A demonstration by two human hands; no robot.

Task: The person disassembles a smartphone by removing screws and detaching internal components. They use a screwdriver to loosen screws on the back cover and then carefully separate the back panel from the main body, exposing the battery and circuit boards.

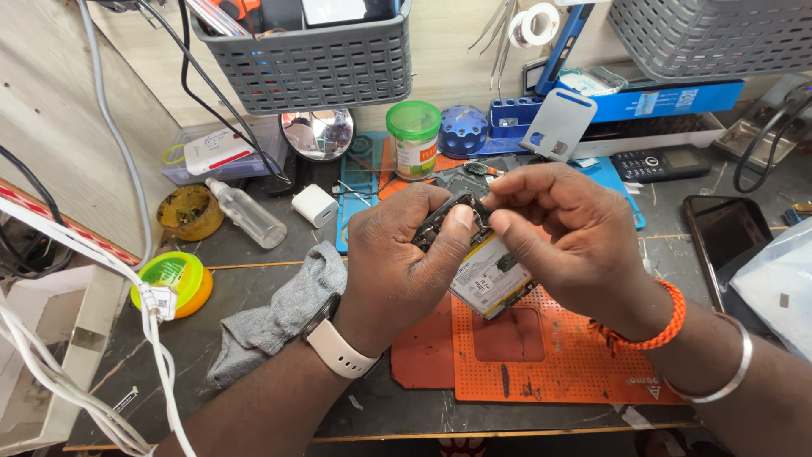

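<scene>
Above the orange mat [558,355], both hands' fingers [507,227] pinch the opened phone [486,275].

Dark stone-look bench [254,292]. Orange mat [541,355] lower centre. Grey cloth [279,317] left of it. Spray bottle [247,213], white charger [314,205], yellow-green tape roll [172,279] upper left. Green-lid jar [414,140] top centre. Black phone [727,237] right.

You are looking at two hands, left [397,271] and right [567,237], sharing one opened phone [491,275], with two grey baskets [313,63] [710,34], one orange mat [541,355], one grey cloth [279,317], one spray bottle [247,213] and one white charger [315,205] sitting around them.
</scene>
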